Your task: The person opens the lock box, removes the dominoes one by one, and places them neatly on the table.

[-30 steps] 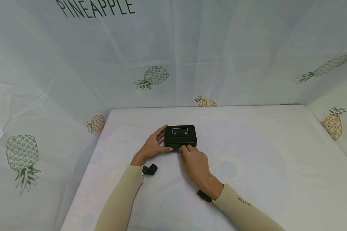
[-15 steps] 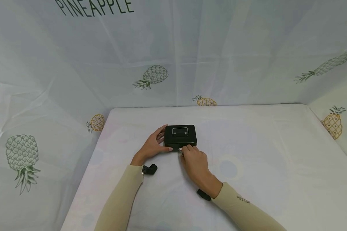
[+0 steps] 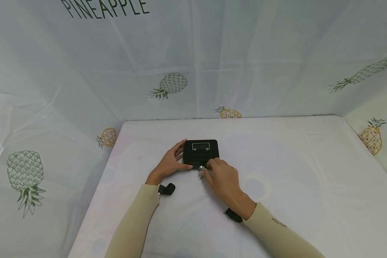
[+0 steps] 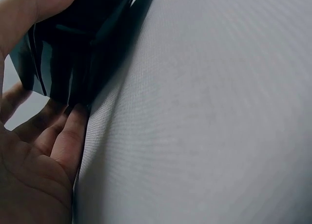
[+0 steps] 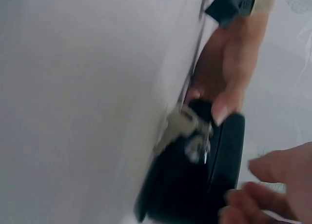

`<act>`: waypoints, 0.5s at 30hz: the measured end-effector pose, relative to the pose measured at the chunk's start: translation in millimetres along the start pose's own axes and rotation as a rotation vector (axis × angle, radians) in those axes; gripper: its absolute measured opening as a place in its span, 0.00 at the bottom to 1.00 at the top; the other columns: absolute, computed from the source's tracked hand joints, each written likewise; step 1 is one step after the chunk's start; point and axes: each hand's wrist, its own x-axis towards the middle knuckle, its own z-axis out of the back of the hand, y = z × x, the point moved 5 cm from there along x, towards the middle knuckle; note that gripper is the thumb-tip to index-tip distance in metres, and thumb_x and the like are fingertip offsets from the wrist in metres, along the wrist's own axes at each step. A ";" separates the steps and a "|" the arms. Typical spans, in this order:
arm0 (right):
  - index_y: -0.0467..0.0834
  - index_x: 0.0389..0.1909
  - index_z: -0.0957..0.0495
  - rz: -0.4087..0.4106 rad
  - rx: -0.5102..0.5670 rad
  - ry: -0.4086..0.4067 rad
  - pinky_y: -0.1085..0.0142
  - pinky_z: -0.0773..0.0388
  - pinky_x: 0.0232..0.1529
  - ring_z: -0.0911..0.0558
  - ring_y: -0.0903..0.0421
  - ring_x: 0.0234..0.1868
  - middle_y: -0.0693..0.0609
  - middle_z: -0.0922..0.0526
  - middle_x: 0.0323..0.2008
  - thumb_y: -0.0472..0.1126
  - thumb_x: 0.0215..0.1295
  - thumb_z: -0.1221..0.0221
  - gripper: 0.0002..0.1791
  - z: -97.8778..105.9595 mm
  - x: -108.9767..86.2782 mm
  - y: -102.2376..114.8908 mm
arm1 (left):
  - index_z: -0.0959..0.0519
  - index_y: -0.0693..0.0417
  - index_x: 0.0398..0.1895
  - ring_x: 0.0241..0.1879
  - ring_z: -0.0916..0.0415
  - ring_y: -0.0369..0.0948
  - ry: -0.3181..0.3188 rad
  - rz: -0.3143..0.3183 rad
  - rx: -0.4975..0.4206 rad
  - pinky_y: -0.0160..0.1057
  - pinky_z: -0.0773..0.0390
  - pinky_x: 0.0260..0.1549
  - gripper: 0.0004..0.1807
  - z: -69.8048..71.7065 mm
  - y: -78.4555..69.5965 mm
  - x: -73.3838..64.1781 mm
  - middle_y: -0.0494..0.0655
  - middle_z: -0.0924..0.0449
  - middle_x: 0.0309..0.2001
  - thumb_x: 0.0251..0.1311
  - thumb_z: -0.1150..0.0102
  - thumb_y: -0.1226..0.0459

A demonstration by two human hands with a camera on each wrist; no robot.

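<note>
A small black cash box (image 3: 193,156) with a folding wire handle (image 3: 201,143) sits on the table. My left hand (image 3: 170,163) holds it by the left side, thumb on the front corner. In the left wrist view, those fingertips (image 4: 72,119) press low on the box's side wall (image 4: 58,63). Silvery keys (image 3: 201,173) hang at the lock on the front; the right wrist view shows one key (image 5: 180,124) beside the round lock (image 5: 196,148). My right hand (image 3: 225,179) is just right of the keys, apart from them, its fingers loosely bent by the box's front right corner.
A white cloth (image 3: 277,186) with faint dots covers the table. Behind it hangs a pale curtain (image 3: 261,64) printed with pineapples. A dark wrist camera (image 3: 167,189) is strapped on the left wrist, another (image 3: 233,215) on the right.
My right hand has let go of the keys and moved a little to the right, so the keys now show hanging at the lock. The left hand and the box have stayed put.
</note>
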 end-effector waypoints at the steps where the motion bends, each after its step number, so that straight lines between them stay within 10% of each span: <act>1: 0.43 0.36 0.18 0.013 0.013 -0.027 0.61 0.17 0.20 0.16 0.54 0.30 0.51 0.17 0.31 0.41 0.63 0.24 0.11 2.9 1.7 -2.5 | 0.47 0.53 0.86 0.81 0.43 0.51 0.002 -0.002 0.003 0.44 0.33 0.78 0.62 0.1 0.1 -0.1 0.57 0.41 0.80 0.51 0.19 0.74; 7: 0.37 0.48 0.20 0.131 0.046 -0.119 0.59 0.14 0.27 0.17 0.50 0.33 0.44 0.20 0.40 0.38 0.59 0.22 0.21 12.4 12.9 -21.4 | 0.48 0.53 0.86 0.81 0.42 0.50 0.008 0.002 0.015 0.43 0.33 0.77 0.63 -0.5 -1.0 -1.3 0.56 0.40 0.80 0.50 0.19 0.75; 15: 0.37 0.70 0.26 0.123 0.084 0.089 0.46 0.15 0.58 0.19 0.39 0.59 0.36 0.27 0.68 0.45 0.59 0.21 0.40 1.4 22.7 -45.2 | 0.48 0.55 0.86 0.81 0.44 0.50 0.015 -0.001 0.019 0.43 0.34 0.78 0.63 -1.8 -3.7 -3.3 0.56 0.41 0.81 0.49 0.19 0.76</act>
